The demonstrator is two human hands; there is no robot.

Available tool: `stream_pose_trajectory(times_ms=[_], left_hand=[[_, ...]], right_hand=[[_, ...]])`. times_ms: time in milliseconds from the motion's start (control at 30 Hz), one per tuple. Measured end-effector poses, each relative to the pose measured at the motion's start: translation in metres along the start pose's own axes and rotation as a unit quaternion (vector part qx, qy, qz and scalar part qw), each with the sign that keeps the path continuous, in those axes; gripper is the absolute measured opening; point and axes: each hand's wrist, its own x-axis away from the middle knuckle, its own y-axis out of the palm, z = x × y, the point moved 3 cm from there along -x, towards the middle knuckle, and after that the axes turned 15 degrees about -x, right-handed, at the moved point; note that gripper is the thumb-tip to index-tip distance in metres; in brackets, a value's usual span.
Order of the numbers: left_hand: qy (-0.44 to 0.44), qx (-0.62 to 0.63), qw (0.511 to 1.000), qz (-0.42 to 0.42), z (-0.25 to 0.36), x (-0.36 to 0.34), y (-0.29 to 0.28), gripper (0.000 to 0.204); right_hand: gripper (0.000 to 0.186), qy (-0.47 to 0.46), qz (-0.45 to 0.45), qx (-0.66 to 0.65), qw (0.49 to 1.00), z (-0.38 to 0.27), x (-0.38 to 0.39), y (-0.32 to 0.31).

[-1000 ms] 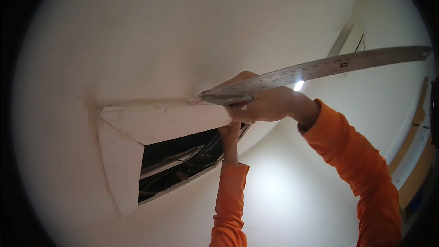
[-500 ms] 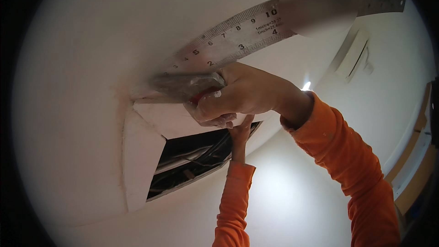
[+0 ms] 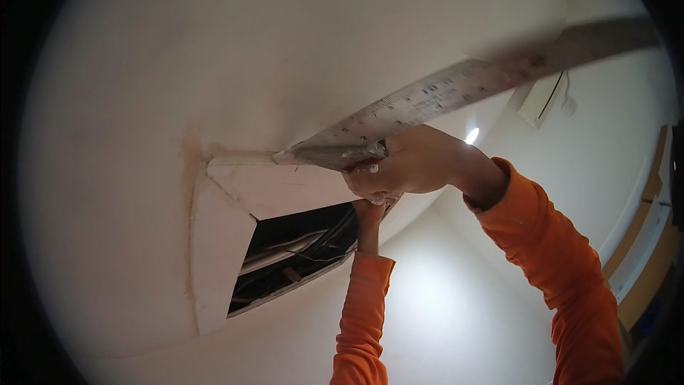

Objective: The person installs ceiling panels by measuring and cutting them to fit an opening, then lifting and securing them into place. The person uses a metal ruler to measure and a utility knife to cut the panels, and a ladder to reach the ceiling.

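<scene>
My right hand [image 3: 406, 160], fingers closed, holds a steel square by its grey handle; its long ruler blade [image 3: 442, 93] slants up to the right, blurred at the far end. The square's near end lies by the upper edge of a white frame [image 3: 285, 187] round a ceiling opening. Inside the dark opening [image 3: 292, 246] are pipes and cables. Behind and below my right hand, my left hand [image 3: 369, 215] reaches up to the opening's right end; its fingers are mostly hidden.
The white ceiling [image 3: 121, 142] has a brownish stain beside the frame. A white wall unit [image 3: 540, 101] with a cord is high at the upper right, near a bright light [image 3: 472, 135]. Wooden shelving or cabinetry [image 3: 634, 292] runs along the right edge.
Since half a second ago my right hand and the square have shifted right, and the hand sits slightly lower. Earlier, the blade swung up, then its far end came back down.
</scene>
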Motion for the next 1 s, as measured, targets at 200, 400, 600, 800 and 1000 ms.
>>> stream_pose_trajectory(times_ms=[200,400,600,800,1000], left_hand=[[-0.083,0.067,0.994,-0.018,0.031,-0.011,0.001,0.064],[-0.139,0.14,0.98,0.028,0.001,-0.005,0.006,0.058],[-0.219,0.367,0.903,0.053,-0.009,0.001,0.004,0.089],[-0.109,0.011,0.993,0.046,0.052,-0.015,0.0,0.061],[-0.159,0.002,0.987,0.009,0.067,-0.022,0.0,0.074]], right_hand=[[0.02,-0.226,-0.1,-0.072,0.966,-0.046,0.011,0.003],[0.017,-0.089,-0.083,0.013,0.992,-0.045,0.014,0.001],[0.021,-0.043,-0.037,0.041,0.998,0.023,0.001,-0.026],[0.025,-0.057,-0.034,0.033,0.997,0.12,-0.014,-0.06],[0.033,0.036,-0.008,-0.052,0.998,0.21,-0.03,-0.081]])
